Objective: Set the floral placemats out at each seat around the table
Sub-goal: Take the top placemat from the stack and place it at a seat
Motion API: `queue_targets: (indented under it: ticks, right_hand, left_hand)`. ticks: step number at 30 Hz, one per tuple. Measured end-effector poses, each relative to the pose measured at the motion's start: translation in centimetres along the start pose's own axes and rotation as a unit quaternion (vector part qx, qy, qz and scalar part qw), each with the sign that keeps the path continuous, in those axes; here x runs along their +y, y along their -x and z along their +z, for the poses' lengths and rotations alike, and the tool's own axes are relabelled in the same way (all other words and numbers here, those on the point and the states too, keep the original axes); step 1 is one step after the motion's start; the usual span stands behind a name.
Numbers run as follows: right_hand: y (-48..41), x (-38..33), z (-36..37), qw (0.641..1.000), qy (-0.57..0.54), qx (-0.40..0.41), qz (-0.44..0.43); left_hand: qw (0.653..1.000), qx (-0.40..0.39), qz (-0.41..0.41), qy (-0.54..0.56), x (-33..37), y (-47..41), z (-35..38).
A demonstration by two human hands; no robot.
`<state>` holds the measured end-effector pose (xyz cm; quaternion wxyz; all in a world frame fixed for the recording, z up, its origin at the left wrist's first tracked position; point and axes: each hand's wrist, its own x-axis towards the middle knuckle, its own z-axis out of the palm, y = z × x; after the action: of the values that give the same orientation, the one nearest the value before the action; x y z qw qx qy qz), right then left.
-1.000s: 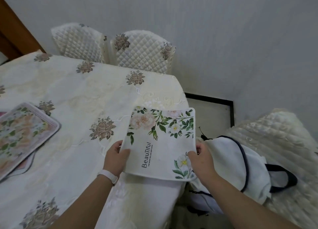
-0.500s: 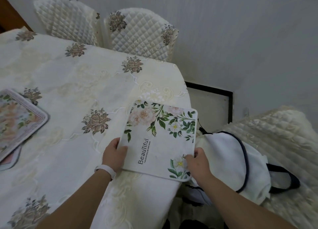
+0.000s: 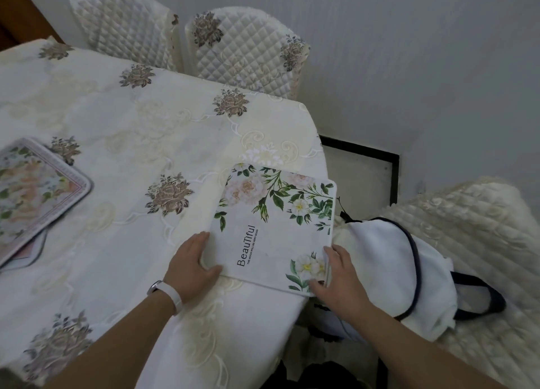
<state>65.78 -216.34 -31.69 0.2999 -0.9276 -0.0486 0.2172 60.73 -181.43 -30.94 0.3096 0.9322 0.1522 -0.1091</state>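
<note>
A cream cloth with brown roses covers the desk (image 3: 117, 111), with two quilted chairs (image 3: 248, 52) at its far edge against the wall. The floral placemat (image 3: 274, 231) lies at the desk's near right corner, its right edge reaching the rim beside a white bag (image 3: 380, 257). The left grip (image 3: 190, 263) pinches its left edge, and the right grip (image 3: 339, 274) pinches its near right corner. Bare cloth spreads leftward to a second placemat (image 3: 35, 195).

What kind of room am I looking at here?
Probably a home dining room: a table draped in an embroidered floral cloth, quilted-cover chairs drawn up to it, and a floral placemat at its near edge.
</note>
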Motion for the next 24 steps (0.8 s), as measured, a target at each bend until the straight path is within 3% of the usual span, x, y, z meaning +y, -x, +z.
queue_targets:
  ticks: [14, 24]
  right_hand:
    - [1.6, -0.3, 1.5, 0.998, 0.059, -0.015, -0.021]
    - [1.8, -0.5, 2.1, 0.998, 0.063, -0.017, -0.019]
  left_hand:
    - [0.997, -0.029, 0.067, -0.001, -1.3, -0.1, -0.7]
    - [0.998, -0.031, 0.055, -0.008, -1.1, -0.1, -0.9]
